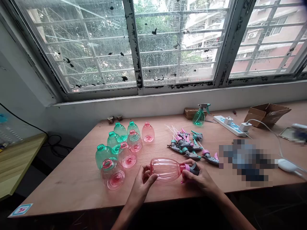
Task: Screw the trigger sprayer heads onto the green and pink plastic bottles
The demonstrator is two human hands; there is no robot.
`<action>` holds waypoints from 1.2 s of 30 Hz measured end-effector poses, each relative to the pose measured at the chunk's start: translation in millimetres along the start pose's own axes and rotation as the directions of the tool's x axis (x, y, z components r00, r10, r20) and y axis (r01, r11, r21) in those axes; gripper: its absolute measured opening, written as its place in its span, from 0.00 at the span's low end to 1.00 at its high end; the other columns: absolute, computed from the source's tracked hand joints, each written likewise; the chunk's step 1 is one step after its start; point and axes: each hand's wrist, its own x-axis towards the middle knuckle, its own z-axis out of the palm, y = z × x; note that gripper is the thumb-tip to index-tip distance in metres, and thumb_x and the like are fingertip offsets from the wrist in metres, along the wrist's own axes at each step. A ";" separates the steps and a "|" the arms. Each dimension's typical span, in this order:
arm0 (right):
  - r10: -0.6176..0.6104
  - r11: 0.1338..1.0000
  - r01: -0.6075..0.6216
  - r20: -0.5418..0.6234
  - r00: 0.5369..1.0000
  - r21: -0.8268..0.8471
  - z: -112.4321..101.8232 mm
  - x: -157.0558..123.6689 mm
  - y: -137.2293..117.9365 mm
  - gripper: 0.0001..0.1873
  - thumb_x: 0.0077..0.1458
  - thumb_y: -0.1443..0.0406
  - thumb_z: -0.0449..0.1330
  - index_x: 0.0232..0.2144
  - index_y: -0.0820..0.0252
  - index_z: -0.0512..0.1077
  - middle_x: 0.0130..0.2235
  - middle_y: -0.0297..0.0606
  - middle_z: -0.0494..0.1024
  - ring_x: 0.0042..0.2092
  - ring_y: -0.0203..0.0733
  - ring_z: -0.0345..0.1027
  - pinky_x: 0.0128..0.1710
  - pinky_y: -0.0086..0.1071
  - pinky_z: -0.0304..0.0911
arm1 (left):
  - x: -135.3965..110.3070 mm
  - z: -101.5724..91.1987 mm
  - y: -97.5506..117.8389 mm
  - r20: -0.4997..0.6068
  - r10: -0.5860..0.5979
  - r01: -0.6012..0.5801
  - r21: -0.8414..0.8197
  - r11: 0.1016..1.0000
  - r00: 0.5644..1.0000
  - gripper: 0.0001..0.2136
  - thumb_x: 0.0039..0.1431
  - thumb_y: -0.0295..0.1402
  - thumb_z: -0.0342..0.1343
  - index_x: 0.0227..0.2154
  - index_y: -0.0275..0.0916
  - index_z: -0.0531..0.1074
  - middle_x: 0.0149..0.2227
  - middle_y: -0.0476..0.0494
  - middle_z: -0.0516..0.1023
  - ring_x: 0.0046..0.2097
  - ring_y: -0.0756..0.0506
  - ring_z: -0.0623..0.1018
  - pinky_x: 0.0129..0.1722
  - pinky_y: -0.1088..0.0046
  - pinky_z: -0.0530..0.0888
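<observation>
A clear pink bottle (166, 169) lies on its side just above the wooden table (79, 172), held between both hands. My left hand (142, 182) cups its base with fingers curled round it. My right hand (199, 179) is closed round the grey and pink spray head (193, 168) at the bottle's neck. To the left stand several empty green and pink bottles (120, 145) without tops. Behind my right hand lies a pile of loose spray heads (185, 144) with white tubes.
A finished green spray bottle (199, 115) stands at the back near a white power strip (229, 124) with a plugged charger. A cardboard box (267, 113) sits at the back right. A white cable runs to the right edge. A lower table (16, 159) stands at left.
</observation>
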 end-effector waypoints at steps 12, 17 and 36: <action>0.056 0.996 -0.058 0.028 0.998 0.074 -5.7 0.3 8.5 0.23 0.47 0.55 0.73 0.40 0.58 0.71 0.27 0.32 0.79 0.27 0.41 0.75 0.32 0.39 0.75 | 2.0 -1.6 -5.2 0.055 -0.004 0.011 -0.117 0.993 0.998 0.34 0.57 0.60 0.54 0.57 0.41 0.60 0.59 0.30 0.70 0.55 0.31 0.76 0.57 0.49 0.69; 0.041 0.997 -0.042 0.006 0.999 0.070 -5.0 -0.5 3.1 0.23 0.49 0.55 0.72 0.42 0.58 0.69 0.28 0.32 0.79 0.27 0.41 0.75 0.33 0.38 0.75 | -2.9 3.7 6.5 0.104 -0.017 0.013 0.032 0.999 0.994 0.30 0.58 0.45 0.63 0.61 0.44 0.64 0.61 0.39 0.71 0.61 0.33 0.70 0.64 0.54 0.63; 0.068 0.995 -0.069 0.007 0.998 0.066 -2.9 2.1 3.2 0.21 0.50 0.54 0.71 0.40 0.60 0.72 0.28 0.35 0.80 0.27 0.41 0.75 0.31 0.37 0.74 | -0.9 0.3 -9.9 0.133 0.005 0.010 -0.111 0.994 0.991 0.48 0.51 0.38 0.70 0.69 0.51 0.46 0.71 0.40 0.50 0.69 0.35 0.58 0.69 0.53 0.51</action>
